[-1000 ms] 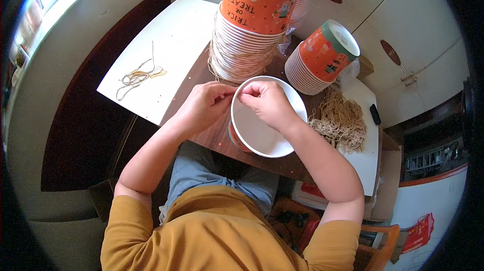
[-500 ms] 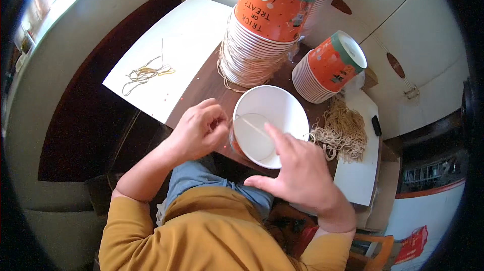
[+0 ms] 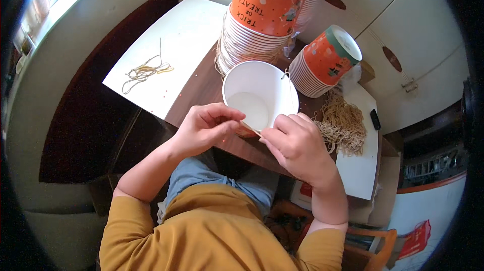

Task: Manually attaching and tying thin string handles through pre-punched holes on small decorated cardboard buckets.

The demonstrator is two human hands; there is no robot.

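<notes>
An upright paper bucket, white inside with an orange outer wall, stands on the table in front of me. Across its near rim a short length of pale cord runs between my two hands. My left hand pinches one part of it between thumb and forefinger at the bucket's near left. On the near right, my right hand grips the cord with curled fingers. A small loop of cord shows at the far right of the bucket's rim. My fingers hide part of the near rim.
Behind the bucket rises a tall stack of upturned orange buckets, with cord draped around it. A shorter stack stands to the right, beside a heap of beige cords. A few loose cords lie on the white left tabletop.
The bucket has shifted away from me and turned, bringing the cord loop on its far rim into view. My right hand has come down and closed on the cord near my left hand.
</notes>
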